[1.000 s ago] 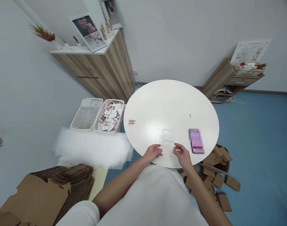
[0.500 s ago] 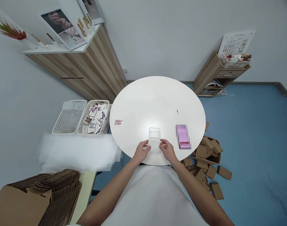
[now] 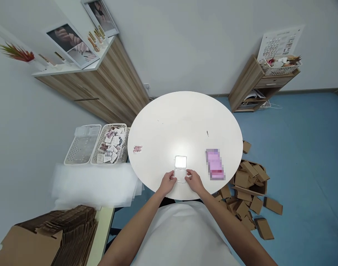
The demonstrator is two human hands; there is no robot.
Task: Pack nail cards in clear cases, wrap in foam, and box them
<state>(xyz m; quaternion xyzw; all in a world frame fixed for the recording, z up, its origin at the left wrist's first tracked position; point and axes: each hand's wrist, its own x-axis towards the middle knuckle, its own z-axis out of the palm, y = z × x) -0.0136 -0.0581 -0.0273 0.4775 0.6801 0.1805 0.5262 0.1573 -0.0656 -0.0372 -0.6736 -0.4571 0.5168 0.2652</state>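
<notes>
A small clear plastic clamshell box (image 3: 180,168) lies opened flat near the front edge of the round white table (image 3: 185,122). My left hand (image 3: 167,182) pinches the box's near left corner. My right hand (image 3: 194,181) pinches its near right corner. The far half of the box catches a bright glare. A small strip of pink press-on nails (image 3: 137,149) lies at the table's left edge, well away from both hands. A pink blurred flat object (image 3: 214,164) rests to the right of the box.
Two white baskets (image 3: 82,145) stand left of the table, one with clear boxes, one with nail cards (image 3: 111,144). Clear sheets (image 3: 94,183) and flat cardboard (image 3: 49,232) lie at the lower left. Cardboard pieces (image 3: 249,192) litter the blue floor on the right.
Both hands stay on the clear box, which stays open. The view has shifted slightly, and the far half of the box now shines with glare.
</notes>
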